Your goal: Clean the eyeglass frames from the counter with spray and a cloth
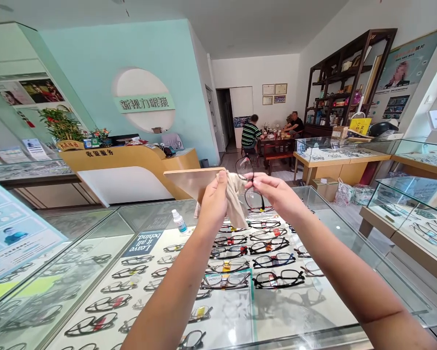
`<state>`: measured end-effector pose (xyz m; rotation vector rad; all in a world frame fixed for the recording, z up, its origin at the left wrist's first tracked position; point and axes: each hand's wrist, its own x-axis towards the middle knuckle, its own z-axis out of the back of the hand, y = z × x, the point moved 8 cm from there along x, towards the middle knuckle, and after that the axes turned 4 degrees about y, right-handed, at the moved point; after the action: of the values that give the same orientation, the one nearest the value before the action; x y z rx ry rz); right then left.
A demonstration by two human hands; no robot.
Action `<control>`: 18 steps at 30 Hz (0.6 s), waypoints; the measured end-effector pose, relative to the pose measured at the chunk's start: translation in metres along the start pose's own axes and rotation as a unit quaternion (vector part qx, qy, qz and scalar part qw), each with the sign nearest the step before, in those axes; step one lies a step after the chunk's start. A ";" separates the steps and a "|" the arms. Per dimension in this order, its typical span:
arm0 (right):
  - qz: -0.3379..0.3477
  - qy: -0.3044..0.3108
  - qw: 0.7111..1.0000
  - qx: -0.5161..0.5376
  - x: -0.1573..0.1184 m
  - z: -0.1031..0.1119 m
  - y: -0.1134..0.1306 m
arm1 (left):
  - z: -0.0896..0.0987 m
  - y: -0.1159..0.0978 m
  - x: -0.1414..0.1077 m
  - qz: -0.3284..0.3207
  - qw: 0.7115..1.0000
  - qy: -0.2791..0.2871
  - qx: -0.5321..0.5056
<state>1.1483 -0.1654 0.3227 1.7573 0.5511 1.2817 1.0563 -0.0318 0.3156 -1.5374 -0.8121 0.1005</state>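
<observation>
My left hand (215,197) is closed on a cream cloth (237,206), its thumb on top and the cloth hanging below. My right hand (275,190) pinches a pair of dark-rimmed eyeglasses (254,198), held upright on end with one lens above the other. The cloth's edge comes up to the middle of the eyeglasses; whether it touches a lens I cannot tell. Both hands are above a glass display case. A small white spray bottle (179,221) with a blue label stands on the case, left of my left hand.
Rows of eyeglasses (273,260) lie inside the glass display case (313,335) below my arms. A tan-edged panel (192,181) stands just behind my left hand. Beyond are a wooden counter (187,163), another display case (324,155) and two people seated at a table.
</observation>
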 end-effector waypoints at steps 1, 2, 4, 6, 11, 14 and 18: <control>-0.008 0.015 1.000 -0.021 -0.001 -0.003 -0.003 | 0.002 -0.002 0.000 0.000 1.000 -0.005 -0.001; -0.015 0.024 0.999 -0.037 -0.001 -0.005 -0.005 | 0.004 -0.003 0.000 0.000 1.000 -0.008 0.001; -0.026 0.033 0.998 -0.055 -0.002 -0.010 -0.010 | 0.007 -0.004 0.001 0.001 1.000 -0.017 0.013; -0.039 0.025 0.997 -0.058 -0.002 -0.011 -0.015 | 0.012 -0.002 0.002 0.002 0.999 -0.028 0.027; -0.050 -0.012 0.997 -0.061 -0.002 -0.003 -0.019 | 0.023 0.002 0.007 0.016 0.998 -0.038 0.037; -0.053 -0.030 0.996 -0.066 -0.003 0.000 -0.018 | 0.022 0.000 0.007 0.032 0.998 -0.016 0.045; -0.065 -0.037 0.996 -0.056 -0.004 -0.003 -0.019 | 0.015 -0.009 0.006 -0.005 0.998 0.016 0.060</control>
<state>1.1462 -0.1574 0.3052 1.6421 0.5323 1.1299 1.0488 -0.0168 0.3240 -1.4190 -0.7753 0.1143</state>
